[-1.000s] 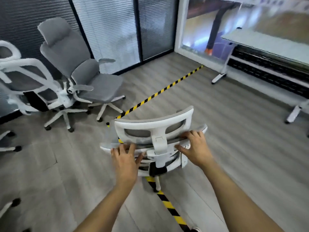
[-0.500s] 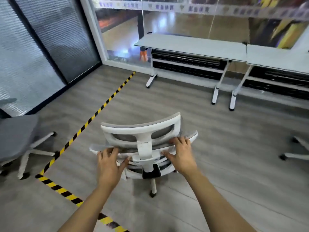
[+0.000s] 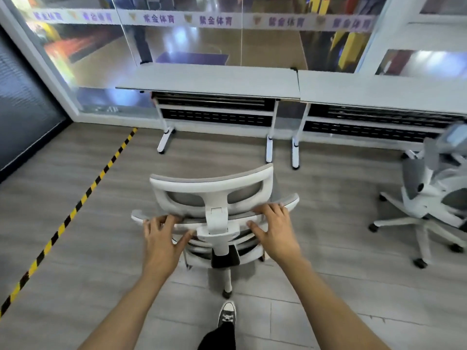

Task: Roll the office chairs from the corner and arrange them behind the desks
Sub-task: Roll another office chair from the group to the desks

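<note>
Both hands — left hand point(image 3: 161, 236), right hand point(image 3: 274, 229) — rest with fingers curled over the backrest's top edge of a white office chair point(image 3: 212, 195), headrest facing the left tabletop point(image 3: 207, 79) straight ahead. Open floor lies between — though another chair point(image 3: 427, 198), apparently tipped, sits right.

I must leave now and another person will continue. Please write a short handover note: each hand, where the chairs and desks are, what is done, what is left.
Left hand: grips the top edge of the chair back, left of the spine.
Right hand: grips the same edge, right of the spine.
Held chair: on open floor, facing the left desk, not yet at it.
Second chair: stands near the right desk, turned sideways.
Done: one chair is near the right desk.
Left: roll the held chair up to the left desk; straighten the second one.
</note>
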A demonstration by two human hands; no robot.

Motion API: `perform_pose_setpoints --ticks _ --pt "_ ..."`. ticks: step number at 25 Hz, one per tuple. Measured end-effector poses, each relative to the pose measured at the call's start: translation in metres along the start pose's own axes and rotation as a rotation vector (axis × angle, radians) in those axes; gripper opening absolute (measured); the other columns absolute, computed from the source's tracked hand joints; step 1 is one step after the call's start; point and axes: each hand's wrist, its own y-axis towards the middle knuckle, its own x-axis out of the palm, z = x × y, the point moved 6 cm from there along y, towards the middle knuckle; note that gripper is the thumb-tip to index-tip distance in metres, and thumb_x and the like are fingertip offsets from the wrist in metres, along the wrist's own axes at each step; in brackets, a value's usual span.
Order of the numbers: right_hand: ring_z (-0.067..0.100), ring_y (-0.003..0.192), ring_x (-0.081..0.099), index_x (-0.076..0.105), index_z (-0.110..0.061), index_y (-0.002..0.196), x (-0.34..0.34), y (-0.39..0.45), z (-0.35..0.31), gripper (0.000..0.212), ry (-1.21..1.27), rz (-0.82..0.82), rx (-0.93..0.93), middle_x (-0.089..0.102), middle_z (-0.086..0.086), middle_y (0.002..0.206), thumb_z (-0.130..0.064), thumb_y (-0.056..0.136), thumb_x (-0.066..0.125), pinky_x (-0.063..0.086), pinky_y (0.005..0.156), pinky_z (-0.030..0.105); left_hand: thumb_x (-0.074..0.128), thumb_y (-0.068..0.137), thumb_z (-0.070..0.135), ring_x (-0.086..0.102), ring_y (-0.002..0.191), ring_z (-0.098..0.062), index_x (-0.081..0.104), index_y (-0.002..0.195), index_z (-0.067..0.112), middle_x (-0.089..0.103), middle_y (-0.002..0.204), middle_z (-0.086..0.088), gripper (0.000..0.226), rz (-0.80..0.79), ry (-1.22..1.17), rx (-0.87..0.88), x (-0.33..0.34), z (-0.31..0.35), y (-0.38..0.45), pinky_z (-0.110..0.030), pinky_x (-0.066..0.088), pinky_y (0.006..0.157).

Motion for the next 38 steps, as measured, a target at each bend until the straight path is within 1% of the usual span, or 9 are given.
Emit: perform_pose_setpoints --ticks 4,9,13,17,21,27,32,35,38 --pt "0.021 0.124 0.042 0.059 -0.027 0.115 -0.027 0.077 0.055 0.030 -0.060 0.069 0.100 0.054 -0.012 0.116 -0.044 0.091 0.064 0.034 0.110 0.034 0.078 0.078 0.044 0.040 0.106 -0.029 0.061 0.104 0.026 0.050 0.109 -0.006 0.035 -0.038 -0.074 0.051 0.057 0.054 0.105 -0.050 0.043 0.095" --pt "0.019 0.117 0.043 0.061 -0.024 0.118 -0.066 0.163 0.120 0.026 -0.048 0.147 0.206 0.057 -0.007 0.119 -0.031 0.093 0.065 0.040 0.101 0.035 0.072 0.084 0.042 0.045 0.104 -0.031 0.056 0.112 0.027 0.052 0.111 -0.006 0.036 -0.197 -0.036 0.135 0.126 0.122 0.216 -0.047 0.046 0.091" --pt "0.018 0.120 0.040 0.060 -0.025 0.119 -0.097 0.229 0.185 0.027 -0.041 0.133 0.235 0.057 -0.008 0.122 -0.031 0.094 0.064 0.037 0.101 0.031 0.069 0.084 0.029 0.045 0.114 -0.032 0.051 0.126 0.026 0.049 0.123 -0.004 0.046 -0.288 -0.005 0.235 0.172 0.183 0.279 -0.045 0.042 0.101" --pt "0.021 0.121 0.040 0.060 -0.023 0.119 -0.141 0.292 0.253 0.027 -0.043 0.106 0.226 0.057 -0.006 0.121 -0.028 0.093 0.065 0.036 0.104 0.033 0.065 0.085 0.024 0.037 0.128 -0.031 0.046 0.138 0.024 0.047 0.136 -0.003 0.056 -0.310 0.012 0.177 0.217 0.255 0.321 -0.043 0.035 0.110" --pt "0.021 0.120 0.046 0.060 -0.022 0.121 -0.188 0.338 0.305 0.026 -0.132 0.042 0.178 0.059 -0.004 0.124 -0.030 0.095 0.061 0.039 0.105 0.040 0.064 0.083 0.031 0.037 0.129 -0.032 0.044 0.140 0.023 0.048 0.137 -0.005 0.061 -0.308 0.073 0.128 0.257 0.321 0.342 -0.041 0.037 0.106" --pt "0.028 0.126 0.052 0.058 -0.024 0.127 -0.240 0.361 0.363 0.044 -0.304 0.078 0.244 0.056 0.000 0.136 -0.030 0.090 0.034 0.035 0.107 0.060 0.053 0.080 0.043 0.041 0.124 -0.028 0.043 0.140 0.024 0.048 0.135 -0.001 0.063 -0.344 0.138 0.184 0.297 0.400 0.337 -0.039 0.037 0.106" --pt "0.035 0.101 0.060 0.061 -0.012 0.120 -0.255 0.359 0.336 0.031 -0.166 0.225 0.204 0.066 0.009 0.112 -0.010 0.090 0.053 0.047 0.086 0.047 0.053 0.086 0.030 0.025 0.144 -0.028 0.033 0.148 0.027 0.031 0.156 -0.005 0.065 -0.372 0.111 0.265 0.301 0.407 0.309 -0.041 0.029 0.113" --pt "0.030 0.103 0.056 0.061 -0.013 0.118 -0.253 0.350 0.294 0.031 -0.155 0.328 0.107 0.064 0.005 0.111 -0.008 0.088 0.060 0.041 0.089 0.041 0.052 0.091 0.031 0.020 0.146 -0.027 0.027 0.150 0.029 0.023 0.160 -0.003 0.064 -0.363 0.115 0.213 0.289 0.388 0.301 -0.042 0.025 0.116" --pt "0.028 0.107 0.055 0.061 -0.015 0.119 -0.219 0.345 0.237 0.035 -0.184 0.231 -0.098 0.062 0.004 0.115 -0.009 0.085 0.065 0.040 0.096 0.042 0.055 0.090 0.033 0.032 0.139 -0.025 0.035 0.144 0.031 0.035 0.152 0.000 0.058 -0.303 0.109 0.136 0.261 0.362 0.293 -0.040 0.033 0.111"
